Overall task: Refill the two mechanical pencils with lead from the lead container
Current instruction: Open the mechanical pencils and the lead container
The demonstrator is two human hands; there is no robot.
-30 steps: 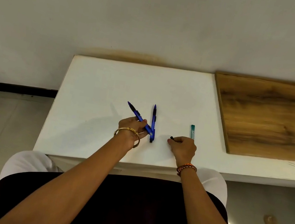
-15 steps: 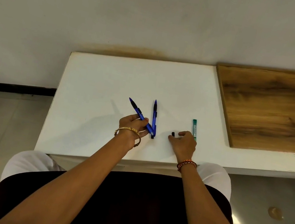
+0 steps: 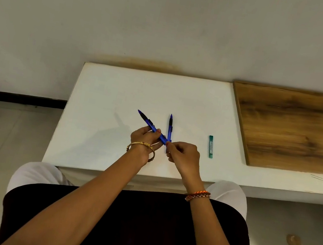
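Observation:
My left hand (image 3: 144,139) grips a blue mechanical pencil (image 3: 147,120) by its rear half, tip pointing up and to the left above the white table (image 3: 114,92). My right hand (image 3: 185,154) has its fingers curled, and thumb and forefinger pinch the rear end of that same pencil. The second blue pencil (image 3: 170,126) lies on the table just behind both hands, tip pointing away; its rear end is hidden by my right hand. The green lead container (image 3: 210,146) lies flat to the right of my right hand, apart from it.
A wooden board (image 3: 297,129) covers the right part of the table, past the lead container. A wall rises directly behind the table. The table's left edge drops to a tiled floor. My lap in dark cloth is below the near edge.
My right hand left the small black piece on the table and moved left to the rear end of the held pencil. That piece is no longer visible. My left hand stayed put.

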